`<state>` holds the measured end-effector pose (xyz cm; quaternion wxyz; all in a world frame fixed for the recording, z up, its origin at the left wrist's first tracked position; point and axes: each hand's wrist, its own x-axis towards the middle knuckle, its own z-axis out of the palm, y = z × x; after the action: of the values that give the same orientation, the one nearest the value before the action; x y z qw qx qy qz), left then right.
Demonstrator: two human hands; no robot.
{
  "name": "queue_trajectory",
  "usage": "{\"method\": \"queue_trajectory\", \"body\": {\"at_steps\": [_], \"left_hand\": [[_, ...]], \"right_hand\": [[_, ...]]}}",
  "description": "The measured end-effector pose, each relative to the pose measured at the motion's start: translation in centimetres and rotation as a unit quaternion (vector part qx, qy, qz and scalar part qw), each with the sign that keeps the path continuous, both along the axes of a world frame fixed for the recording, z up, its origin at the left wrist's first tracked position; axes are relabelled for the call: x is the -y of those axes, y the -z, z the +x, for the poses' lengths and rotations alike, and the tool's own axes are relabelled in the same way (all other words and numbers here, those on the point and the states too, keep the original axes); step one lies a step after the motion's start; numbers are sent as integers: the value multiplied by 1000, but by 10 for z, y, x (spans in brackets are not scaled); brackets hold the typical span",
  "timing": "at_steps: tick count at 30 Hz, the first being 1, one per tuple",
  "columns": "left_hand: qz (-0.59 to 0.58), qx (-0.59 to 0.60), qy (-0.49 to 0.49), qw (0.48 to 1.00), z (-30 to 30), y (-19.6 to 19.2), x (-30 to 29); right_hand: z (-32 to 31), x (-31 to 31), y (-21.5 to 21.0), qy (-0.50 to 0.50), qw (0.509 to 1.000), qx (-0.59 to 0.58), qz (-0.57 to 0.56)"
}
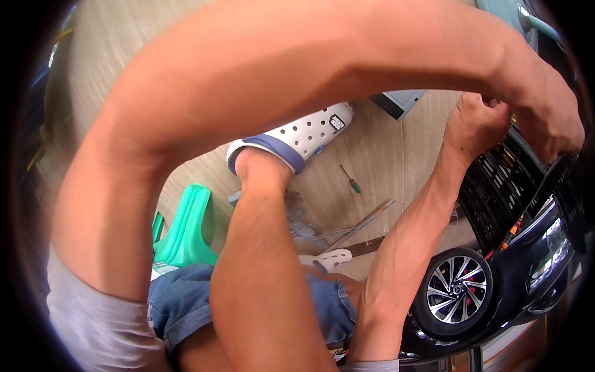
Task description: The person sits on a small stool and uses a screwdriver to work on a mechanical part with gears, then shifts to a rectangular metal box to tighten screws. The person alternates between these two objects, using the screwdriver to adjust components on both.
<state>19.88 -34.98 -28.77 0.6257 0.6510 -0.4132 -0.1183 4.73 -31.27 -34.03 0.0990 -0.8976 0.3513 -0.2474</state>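
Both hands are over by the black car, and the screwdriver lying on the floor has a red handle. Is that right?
Not quite: the screwdriver has a green handle, not red, as the head view shows. It does lie on the floor, and the left hand and right hand are over by the black car.

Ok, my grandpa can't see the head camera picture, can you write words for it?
A bare left hand and right hand reach close together by a shiny black car with a spoked wheel; what they hold can't be made out. A white clog covers one foot, and a green-handled screwdriver lies on the pale floor.
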Motion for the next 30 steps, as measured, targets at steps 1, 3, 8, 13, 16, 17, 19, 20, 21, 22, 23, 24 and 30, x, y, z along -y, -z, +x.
{"method": "queue_trajectory", "body": {"at_steps": [1,3,8,13,16,17,19,20,21,22,23,24,30], "left_hand": [[1,0,1,1000,0,1,0],[4,0,1,1000,0,4,-1],[4,-2,4,1000,0,-1,-1],[9,-3,8,1000,-2,2,0],[13,-6,8,1000,1,6,-1],[18,-7,7,1000,4,8,-2],[13,-10,10,1000,2,5,-1],[14,-9,11,1000,2,5,-1],[14,-9,11,1000,2,5,0],[14,-10,12,1000,2,5,0],[15,-10,12,1000,1,4,0],[14,-11,13,1000,1,5,-1],[17,-14,15,1000,-1,7,-7]], "right_hand": [[0,-1,2,-4,1000,15,12],[1,-3,2,-19,997,53,50],[0,5,14,-72,992,106,12],[-10,12,10,-12,997,-34,-65],[12,-12,-12,16,998,-63,-2],[24,-25,-17,41,997,-17,69],[37,-43,-28,97,973,75,198],[36,-44,-26,110,962,98,231],[34,-44,-24,124,949,121,262],[24,-40,-16,40,922,217,318],[15,-30,-12,-1,902,265,341],[12,-25,-12,-44,876,310,367],[20,-26,-5,50,956,146,249]]}}
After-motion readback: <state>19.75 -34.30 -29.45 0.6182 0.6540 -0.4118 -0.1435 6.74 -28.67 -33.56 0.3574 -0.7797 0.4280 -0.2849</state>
